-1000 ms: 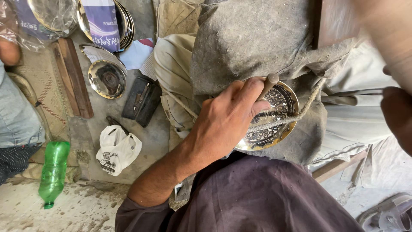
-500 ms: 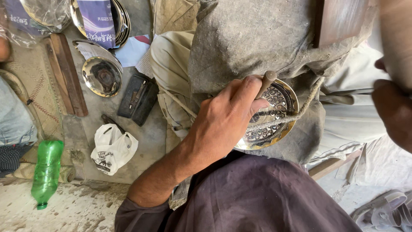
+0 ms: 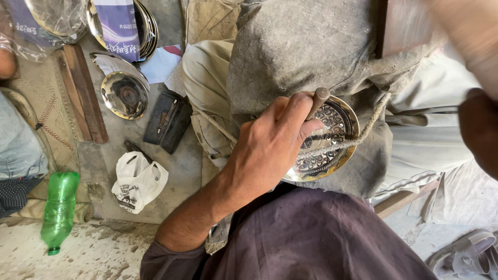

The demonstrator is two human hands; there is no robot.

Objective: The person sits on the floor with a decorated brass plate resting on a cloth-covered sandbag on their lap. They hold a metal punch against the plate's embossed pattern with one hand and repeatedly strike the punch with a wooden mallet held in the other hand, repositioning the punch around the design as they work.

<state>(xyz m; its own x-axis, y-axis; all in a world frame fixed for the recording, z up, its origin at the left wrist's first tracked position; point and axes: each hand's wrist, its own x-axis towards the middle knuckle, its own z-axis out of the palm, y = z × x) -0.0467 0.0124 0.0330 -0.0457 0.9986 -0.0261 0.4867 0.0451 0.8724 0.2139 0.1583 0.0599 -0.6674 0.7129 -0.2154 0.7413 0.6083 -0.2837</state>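
Note:
A shiny round metal plate (image 3: 334, 136) with an engraved pattern rests on grey cloth (image 3: 301, 46) over my lap. A rope (image 3: 358, 140) runs across the plate. My left hand (image 3: 270, 150) is closed around a thin metal punch (image 3: 317, 98) whose tip stands on the plate. My right hand (image 3: 469, 36) is a raised blur at the top right. A dark brown rounded object (image 3: 480, 129) sits just below it at the right edge. Whether the right hand holds it is unclear.
On the ground at left lie a green plastic bottle (image 3: 59, 207), a white plastic bag (image 3: 137, 181), a black case (image 3: 167, 122), another shiny plate (image 3: 124, 96), wooden strips (image 3: 83, 93) and stacked plates (image 3: 145, 26). Another person's leg (image 3: 18, 145) is at far left. A sandal (image 3: 467, 254) lies bottom right.
My left hand stays clamped on the punch over the plate. The blurred right arm and the dark object at the right edge shift slightly. The view drifts a little.

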